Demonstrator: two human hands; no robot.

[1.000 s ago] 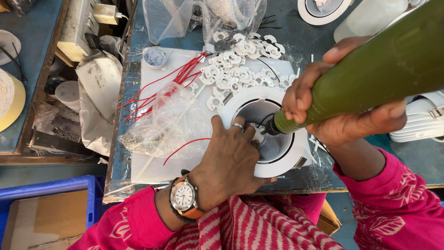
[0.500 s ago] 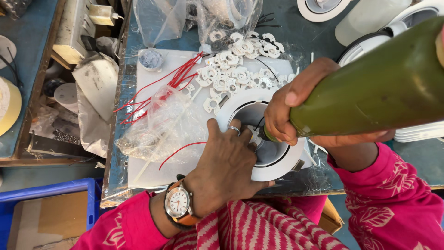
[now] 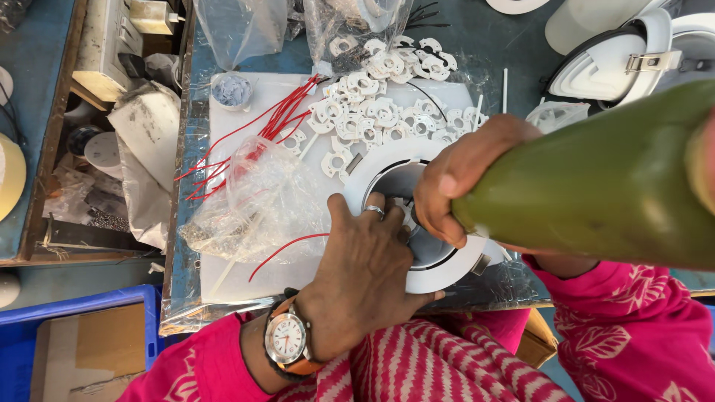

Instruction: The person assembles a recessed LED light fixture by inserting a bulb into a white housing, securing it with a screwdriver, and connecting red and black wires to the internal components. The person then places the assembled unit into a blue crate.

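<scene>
A blue-grey surface [image 3: 477,45] under clear plastic sheeting fills the view in even light. Left of it stands a cluttered wooden shelf [image 3: 52,141]. A blue crate [image 3: 82,305] holding cardboard sits below

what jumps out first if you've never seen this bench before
The big green tool gripped in the right hand fills the right side, its tip down in a white round lamp housing. The left hand steadies that housing at centre. Behind lie white plastic rings and red wires.
</scene>
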